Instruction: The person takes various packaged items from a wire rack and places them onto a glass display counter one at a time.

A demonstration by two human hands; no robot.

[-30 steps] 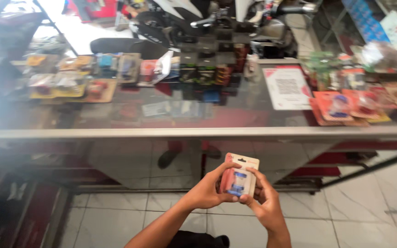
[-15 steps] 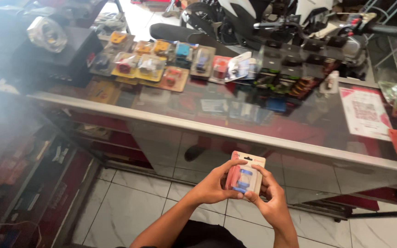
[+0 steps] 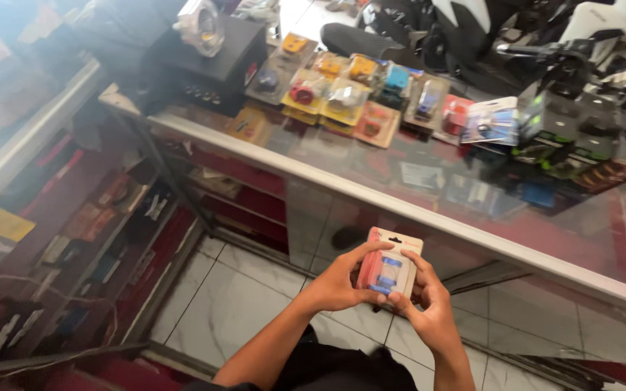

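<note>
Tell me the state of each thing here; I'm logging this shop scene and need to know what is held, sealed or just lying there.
Blister pack: held in both hands, looks sealed.
Left hand: closed round the pack's left edge.
Right hand: fingers on the pack's right side.
Glass counter: top covered with goods.
Packaged parts: lying flat on the counter, untouched.
Black box: on the counter's end, closed.

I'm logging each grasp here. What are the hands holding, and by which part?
Both hands hold one small blister pack: the left hand grips its left edge, and the right hand grips its lower right corner.
</note>
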